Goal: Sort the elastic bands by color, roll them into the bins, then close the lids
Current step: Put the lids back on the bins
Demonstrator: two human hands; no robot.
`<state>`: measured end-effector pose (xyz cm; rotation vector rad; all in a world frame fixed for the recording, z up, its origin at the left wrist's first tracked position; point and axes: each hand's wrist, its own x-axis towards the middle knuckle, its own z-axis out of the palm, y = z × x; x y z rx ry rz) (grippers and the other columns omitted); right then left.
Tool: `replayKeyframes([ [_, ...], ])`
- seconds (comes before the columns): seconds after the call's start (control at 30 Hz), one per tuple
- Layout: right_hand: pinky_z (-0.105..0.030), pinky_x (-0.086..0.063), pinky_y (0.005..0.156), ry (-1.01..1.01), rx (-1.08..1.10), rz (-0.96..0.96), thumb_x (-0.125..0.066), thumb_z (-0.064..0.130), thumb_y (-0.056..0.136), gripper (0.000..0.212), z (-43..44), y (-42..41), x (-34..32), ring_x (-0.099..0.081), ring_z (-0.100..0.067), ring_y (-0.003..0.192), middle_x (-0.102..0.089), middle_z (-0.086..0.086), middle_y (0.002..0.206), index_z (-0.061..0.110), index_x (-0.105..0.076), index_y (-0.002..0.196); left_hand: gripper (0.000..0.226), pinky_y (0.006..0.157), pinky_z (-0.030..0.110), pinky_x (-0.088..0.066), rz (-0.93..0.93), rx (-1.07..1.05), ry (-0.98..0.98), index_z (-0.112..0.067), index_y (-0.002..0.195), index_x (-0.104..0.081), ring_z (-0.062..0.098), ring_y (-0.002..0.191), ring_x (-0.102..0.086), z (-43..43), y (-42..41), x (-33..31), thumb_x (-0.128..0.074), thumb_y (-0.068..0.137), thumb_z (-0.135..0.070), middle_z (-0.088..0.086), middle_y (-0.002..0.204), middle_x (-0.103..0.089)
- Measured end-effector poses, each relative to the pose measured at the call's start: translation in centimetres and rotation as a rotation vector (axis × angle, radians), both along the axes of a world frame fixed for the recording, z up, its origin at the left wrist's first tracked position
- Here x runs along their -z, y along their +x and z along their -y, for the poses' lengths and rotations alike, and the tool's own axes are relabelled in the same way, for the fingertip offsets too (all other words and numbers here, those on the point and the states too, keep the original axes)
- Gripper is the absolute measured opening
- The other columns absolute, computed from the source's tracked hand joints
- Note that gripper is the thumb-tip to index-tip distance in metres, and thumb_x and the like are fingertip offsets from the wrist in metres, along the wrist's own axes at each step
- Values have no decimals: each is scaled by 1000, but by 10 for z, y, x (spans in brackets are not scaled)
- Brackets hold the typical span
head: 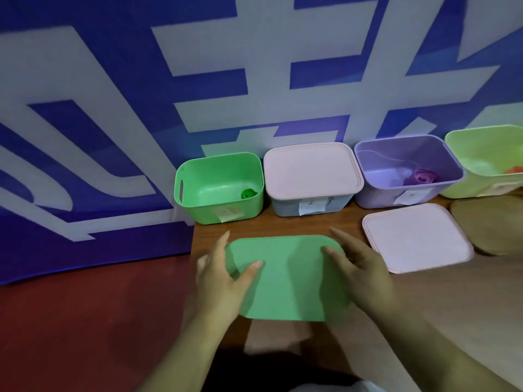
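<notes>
Four bins (pixel 198 210) (pixel 285 207) (pixel 376 199) (pixel 464 190), three lids (pixel 283 278) (pixel 311 171) (pixel 416 239), one tan flat piece (pixel 486 224), three rolled bands (pixel 249 193) (pixel 421 176) (pixel 515 169), two hands (pixel 218 281) (pixel 365 275)

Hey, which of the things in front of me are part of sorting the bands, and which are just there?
Job: green lid gripped by left hand and right hand, green bin, green band, lidded bin, purple bin, purple band, pink lid, pale green bin, orange band, tan lid.
Just there: blue-and-white banner, red floor.

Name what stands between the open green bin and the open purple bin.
In the head view, one bin closed by a pale pink lid stands between them.
</notes>
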<state>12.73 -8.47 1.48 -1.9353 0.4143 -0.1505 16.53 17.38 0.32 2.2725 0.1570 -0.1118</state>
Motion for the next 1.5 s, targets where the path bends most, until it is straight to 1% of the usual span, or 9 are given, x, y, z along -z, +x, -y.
replayKeyframes([
  [0.13, -23, -50, 88, 291, 174, -68, -69, 31, 90, 31, 15, 2, -11, -63, 4, 99, -67, 20, 111, 34, -66, 121, 92, 116, 40, -33, 70, 183, 59, -50, 149, -25, 12, 139, -30, 21, -12, -17, -76, 73, -60, -13, 146, -38],
  [0.23, -27, -53, 81, 454, 282, -130, -69, 26, 90, 22, 31, 5, -14, -66, -5, 91, -71, 13, 105, 29, -70, 111, 94, 119, 38, -25, 84, 347, 169, -53, 150, -22, 13, 146, -19, 27, -18, -28, -71, 72, -69, -22, 163, -6],
  [0.43, -40, -55, 87, 697, 373, -235, -64, 21, 93, 24, 54, 14, -23, -67, -22, 91, -71, -3, 105, 21, -65, 117, 94, 121, 42, -16, 92, 594, 435, -66, 145, -14, 23, 152, -7, 34, -35, -39, -49, 62, -93, -10, 165, 15],
  [0.53, -43, -53, 94, 474, 228, -178, -61, 22, 93, 26, 60, 9, -25, -66, -19, 98, -68, -2, 116, 30, -57, 116, 92, 122, 40, -19, 114, 519, 448, -64, 144, -22, 19, 152, -9, 42, -41, -40, -39, 60, -97, -8, 166, 6],
  [0.63, -22, -46, 97, 103, -111, -33, -71, 24, 87, 52, 64, -5, -30, -57, -8, 112, -58, 4, 127, 26, -48, 134, 97, 119, 34, -16, 120, 442, 487, -54, 148, -30, 19, 151, -11, 51, -50, -43, -41, 60, -95, -4, 167, 0],
  [0.73, -17, -20, 112, -149, -425, -23, -80, 40, 76, 94, 68, -15, -30, -14, 0, 145, -14, 5, 160, 30, -26, 152, 91, 118, 37, -21, 156, 398, 489, -50, 149, -31, 26, 150, -18, 51, -57, -42, -45, 68, -89, 2, 167, -4],
  [0.87, -25, -9, 120, -280, -705, 15, -86, 53, 63, 121, 74, -15, -26, 20, -4, 147, 28, 1, 160, 34, -11, 155, 86, 117, 38, -20, 156, 355, 477, -51, 150, -27, 28, 150, -17, 41, -59, -40, -40, 74, -90, 2, 167, -6],
  [1.1, -49, -15, 122, -593, -747, 140, -66, 76, 65, 117, 51, 25, -17, 17, -30, 150, 22, -19, 160, 26, -12, 157, 91, 118, 41, -21, 159, 347, 530, -48, 151, -28, 29, 149, -18, 21, -19, -43, -42, 70, -89, 3, 167, -8],
  [1.5, -52, -9, 122, -808, -723, -91, -46, 79, 63, 111, -72, 177, -19, 2, -48, 147, 5, -29, 159, 27, -16, 156, 91, 117, 54, -31, 148, 301, 552, -47, 151, -28, 34, 148, -21, -82, 134, -16, -36, 70, -90, 2, 166, -14],
])
